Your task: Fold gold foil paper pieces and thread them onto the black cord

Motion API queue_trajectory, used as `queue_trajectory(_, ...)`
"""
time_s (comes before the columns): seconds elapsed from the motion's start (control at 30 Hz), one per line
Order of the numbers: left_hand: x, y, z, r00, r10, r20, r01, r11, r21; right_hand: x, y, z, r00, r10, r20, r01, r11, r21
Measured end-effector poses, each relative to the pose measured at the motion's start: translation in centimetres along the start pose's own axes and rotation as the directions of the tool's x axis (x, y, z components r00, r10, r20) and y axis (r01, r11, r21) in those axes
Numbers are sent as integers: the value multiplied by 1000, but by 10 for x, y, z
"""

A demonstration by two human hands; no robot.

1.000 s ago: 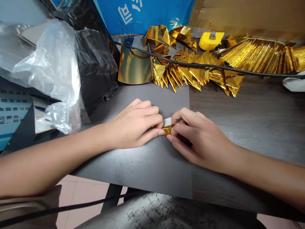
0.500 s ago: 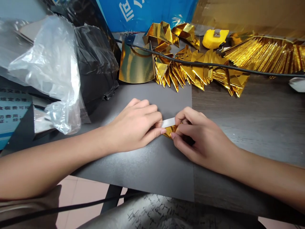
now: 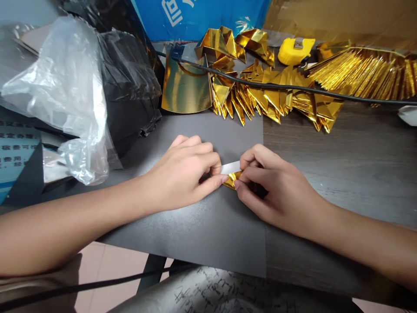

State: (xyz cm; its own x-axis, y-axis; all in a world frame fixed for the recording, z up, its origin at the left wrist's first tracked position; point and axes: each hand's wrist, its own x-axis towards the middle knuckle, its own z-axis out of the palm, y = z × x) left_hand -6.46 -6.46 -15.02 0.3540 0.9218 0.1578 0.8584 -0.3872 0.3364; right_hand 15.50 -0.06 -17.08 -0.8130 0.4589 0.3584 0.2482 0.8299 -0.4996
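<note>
A dark desk [image 3: 342,152] is stretching under a dim room light, with a grey mat [image 3: 228,248] covering its left part and a blue panel [image 3: 211,19] and a brown surface [image 3: 342,21] rising along its far edge. Toward the far left corner, a clear plastic bag [image 3: 65,82] and a black wrapped bundle [image 3: 133,104] are crowding the mat.

A small gold piece [image 3: 231,179] is lying on the mat just inside its right edge, about midway between the far and near edges. The left hand [image 3: 195,171] is pinching its left end, thumb and curled forefinger drawn close together. The right hand [image 3: 276,184], reaching across the mat's right edge, is gripping the other end between a bent thumb and fingers.

The folding appears to be partway along: the gold side is showing nearest the body, while a white band [image 3: 230,168] is remaining exposed beyond it. Whether both belong to one sheet is staying unclear. Along the far edge, pointed gold pieces [image 3: 272,104] are sitting already creased, a gold fan [image 3: 361,74] is spreading toward the far right corner, and a curved gold sheet [image 3: 185,93] is showing no folds. A yellow tape measure [image 3: 295,51] is resting behind a black cable [image 3: 319,91].
</note>
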Motion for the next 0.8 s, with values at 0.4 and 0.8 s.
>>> queue_trajectory(0.4, 3, 2, 0, 999, -50, 1, 50, 998, -27, 3, -4, -3, 998, 48, 39, -47, 999, -13)
queue_trajectory(0.8, 3, 4, 0, 997, -73, 0, 73, 996, -44, 3, -2, -1, 999, 38, 32, -36, 999, -38)
